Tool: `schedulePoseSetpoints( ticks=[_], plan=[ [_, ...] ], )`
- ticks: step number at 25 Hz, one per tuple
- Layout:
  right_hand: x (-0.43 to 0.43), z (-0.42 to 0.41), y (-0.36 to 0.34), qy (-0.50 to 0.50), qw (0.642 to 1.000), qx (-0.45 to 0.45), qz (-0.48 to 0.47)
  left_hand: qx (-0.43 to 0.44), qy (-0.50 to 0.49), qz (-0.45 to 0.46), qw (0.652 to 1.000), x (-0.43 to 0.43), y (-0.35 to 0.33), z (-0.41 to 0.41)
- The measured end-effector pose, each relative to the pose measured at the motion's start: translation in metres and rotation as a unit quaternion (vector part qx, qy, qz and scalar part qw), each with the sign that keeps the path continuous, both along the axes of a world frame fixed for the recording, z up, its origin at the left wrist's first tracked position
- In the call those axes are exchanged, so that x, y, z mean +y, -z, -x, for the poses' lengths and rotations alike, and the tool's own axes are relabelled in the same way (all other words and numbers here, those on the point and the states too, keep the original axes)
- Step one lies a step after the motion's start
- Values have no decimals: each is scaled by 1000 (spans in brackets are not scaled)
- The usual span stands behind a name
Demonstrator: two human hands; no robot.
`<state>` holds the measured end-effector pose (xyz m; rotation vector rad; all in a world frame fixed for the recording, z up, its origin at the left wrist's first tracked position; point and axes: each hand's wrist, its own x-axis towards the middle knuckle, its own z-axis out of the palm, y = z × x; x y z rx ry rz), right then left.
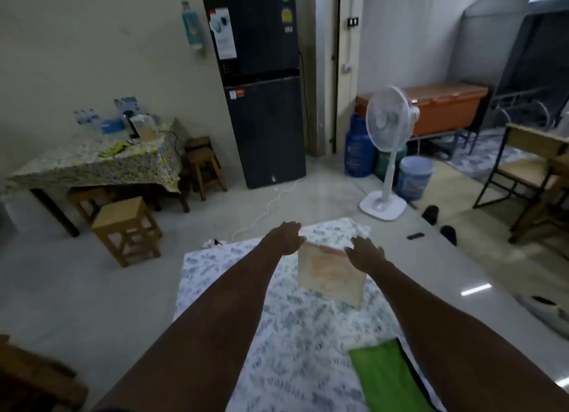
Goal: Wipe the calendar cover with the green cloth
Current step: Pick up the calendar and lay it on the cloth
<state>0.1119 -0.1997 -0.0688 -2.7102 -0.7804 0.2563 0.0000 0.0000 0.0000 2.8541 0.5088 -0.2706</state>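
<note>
A cream desk calendar (331, 276) with a faint orange print stands upright on a blue-patterned white sheet (286, 328) spread on the floor. My left hand (284, 237) reaches to the calendar's top left corner, fingers apart, near or touching the edge. My right hand (366, 251) is at its top right edge, fingers spread; I cannot tell whether either hand grips it. The green cloth (388, 377) lies flat on the sheet at the near right, partly hidden by my right forearm.
A white pedestal fan (388, 153) stands beyond the sheet, its cable (264, 211) trailing to a power strip (212, 243). A wooden stool (126, 230) and a covered table (92, 162) are at left, a dark fridge (261, 82) behind, a chair (529, 171) at right.
</note>
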Motion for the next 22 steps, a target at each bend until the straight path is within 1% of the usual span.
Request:
schedulePoseSetpoints(
  ticks=[1, 2, 4, 5, 6, 8, 10, 12, 13, 15, 16, 18, 19, 21, 22],
  plan=[
    [-9, 5, 7, 12, 1000, 12, 1, 16, -4, 7, 1000, -3, 9, 3],
    [-16, 6, 19, 9, 999, 26, -47, 17, -7, 27, 999, -4, 20, 6],
    [-31, 12, 47, -12, 994, 9, -104, 20, -19, 51, 998, -2, 50, 17],
    [-35, 14, 54, -17, 993, 5, -114, 25, -23, 60, 998, 0, 63, 20],
    [-38, 16, 56, -13, 992, 7, -127, 31, -31, 69, 997, -1, 71, 26],
    [-35, 22, 45, -3, 984, 17, -180, 11, -43, 95, 994, -2, 79, 35],
    [-33, 24, 43, 15, 972, 64, -226, -21, -70, 120, 990, -4, 84, 51],
    [-32, 27, 40, 28, 942, 157, -294, -54, -124, 153, 979, -4, 92, 71],
    [-32, 30, 38, 37, 916, 228, -328, -66, -161, 184, 967, -2, 97, 82],
    [-32, 37, 37, 41, 865, 358, -349, -54, -228, 269, 934, -1, 107, 107],
    [-31, 44, 37, 42, 854, 391, -342, -44, -255, 326, 910, -3, 112, 122],
    [-26, 59, 45, 67, 840, 416, -341, -42, -316, 451, 833, -16, 123, 156],
    [-23, 65, 55, 87, 834, 419, -347, -44, -344, 487, 802, -24, 129, 174],
    [-20, 81, 75, 106, 826, 428, -352, -64, -388, 514, 762, -40, 145, 204],
    [-20, 90, 85, 106, 827, 432, -343, -75, -406, 518, 749, -47, 155, 216]
  ],
)
